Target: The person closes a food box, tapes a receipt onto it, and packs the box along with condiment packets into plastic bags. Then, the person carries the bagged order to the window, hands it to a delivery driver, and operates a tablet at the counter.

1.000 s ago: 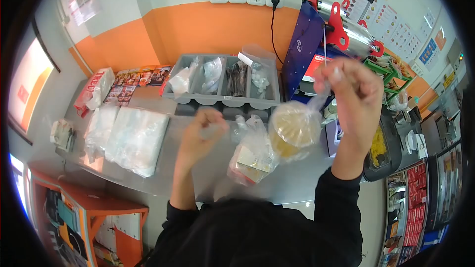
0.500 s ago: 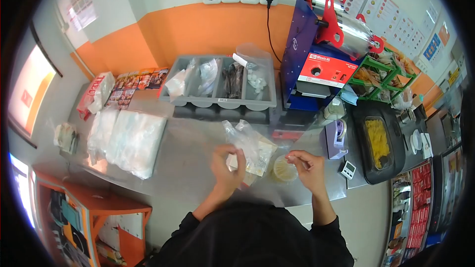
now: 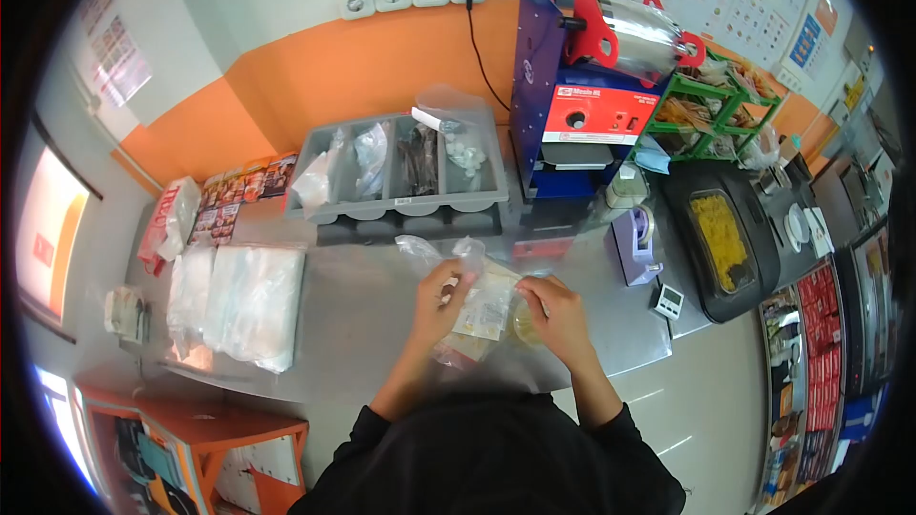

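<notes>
My left hand (image 3: 441, 300) pinches the upper left part of a clear plastic bag (image 3: 489, 303) whose loose ends stick up past my fingers. Boxed or packaged items show through the bag. On the bag's right side, my right hand (image 3: 555, 310) has its fingers closed at the bag's edge. Just beside that hand, partly hidden by it, a round clear container (image 3: 525, 324) with yellowish contents rests on the metal counter (image 3: 353, 296).
Behind stands a grey divided tray (image 3: 401, 202) with packets. Stacked plastic bags (image 3: 253, 305) lie left. To the right are a blue and red sealing machine (image 3: 596, 119), a tape dispenser (image 3: 634, 246), a small timer (image 3: 669, 301) and a black tray with yellow food (image 3: 720, 240).
The bagged yellowish container was lifted by my right hand and then set on the counter. Both hands have since closed in on the plastic bag, and the view has shifted.
</notes>
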`<action>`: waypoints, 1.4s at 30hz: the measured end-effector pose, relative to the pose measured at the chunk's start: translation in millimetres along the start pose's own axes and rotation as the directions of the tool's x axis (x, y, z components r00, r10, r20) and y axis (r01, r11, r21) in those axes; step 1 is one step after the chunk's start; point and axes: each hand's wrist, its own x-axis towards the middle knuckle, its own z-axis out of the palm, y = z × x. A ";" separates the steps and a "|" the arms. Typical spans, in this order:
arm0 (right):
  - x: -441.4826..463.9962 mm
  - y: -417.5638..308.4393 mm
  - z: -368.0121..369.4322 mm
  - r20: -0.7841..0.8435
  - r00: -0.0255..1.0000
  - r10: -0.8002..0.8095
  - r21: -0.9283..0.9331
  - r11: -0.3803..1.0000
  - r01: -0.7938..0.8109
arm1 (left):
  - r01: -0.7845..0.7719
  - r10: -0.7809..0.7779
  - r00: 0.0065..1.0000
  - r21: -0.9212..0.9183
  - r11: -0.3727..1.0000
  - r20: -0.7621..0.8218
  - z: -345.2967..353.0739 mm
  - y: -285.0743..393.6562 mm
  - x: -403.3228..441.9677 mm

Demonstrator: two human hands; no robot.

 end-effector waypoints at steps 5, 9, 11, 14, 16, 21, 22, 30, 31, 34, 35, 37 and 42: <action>2.2 4.8 14.8 0.003 0.981 -0.192 -0.056 0.980 0.192 | 0.062 -0.006 0.989 -0.386 0.921 0.145 -6.3 0.0 1.1; -1.6 0.8 18.3 -0.049 0.973 -0.225 -0.116 0.969 0.218 | 0.126 -0.039 0.983 -0.505 0.854 0.180 -2.0 7.3 6.0; -4.1 -0.3 18.8 -0.084 0.973 -0.216 -0.125 0.971 0.205 | 0.122 -0.018 0.973 -0.444 0.888 0.232 -6.5 -10.0 8.4; -8.1 -0.6 19.7 -0.133 0.971 -0.198 -0.137 0.974 0.180 | 0.060 0.016 0.973 -0.317 0.947 0.231 -1.9 -12.6 8.5; -10.4 -2.9 19.9 -0.163 0.978 -0.133 -0.106 0.988 0.116 | 0.007 0.040 0.982 -0.246 0.969 0.186 3.5 -6.8 9.1; -13.1 -7.4 19.6 -0.214 0.966 -0.142 -0.141 0.984 0.113 | -0.051 0.134 0.979 -0.448 0.893 0.155 5.6 -15.1 10.3; -13.5 -8.5 19.6 -0.220 0.965 -0.142 -0.138 0.984 0.113 | -0.047 0.135 0.977 -0.449 0.892 0.166 5.6 -20.4 10.9; -15.5 -13.2 17.3 -0.169 0.980 -0.102 -0.127 0.989 0.081 | 0.182 0.158 0.909 -0.709 0.681 0.385 4.0 -22.2 15.3; -15.0 -13.1 17.6 -0.157 0.981 -0.112 -0.126 0.988 0.092 | 0.182 0.159 0.909 -0.710 0.681 0.385 3.8 -22.4 16.9; -15.5 -10.4 19.3 -0.171 0.979 -0.112 -0.137 0.987 0.089 | 0.190 0.235 0.890 -0.787 0.587 0.390 2.0 -23.5 20.4; -14.8 -10.0 19.8 -0.170 0.979 -0.114 -0.138 0.986 0.091 | 0.205 0.215 0.894 -0.785 0.585 0.394 -0.1 -23.8 20.5; -15.0 -9.5 21.6 -0.142 0.979 -0.143 -0.147 0.982 0.122 | 0.221 0.192 0.897 -0.782 0.583 0.398 -2.3 -24.6 19.7; -14.3 -8.9 26.2 -0.216 0.964 -0.156 -0.178 0.977 0.119 | 0.269 0.172 0.894 -0.801 0.535 0.415 -4.3 -19.1 19.8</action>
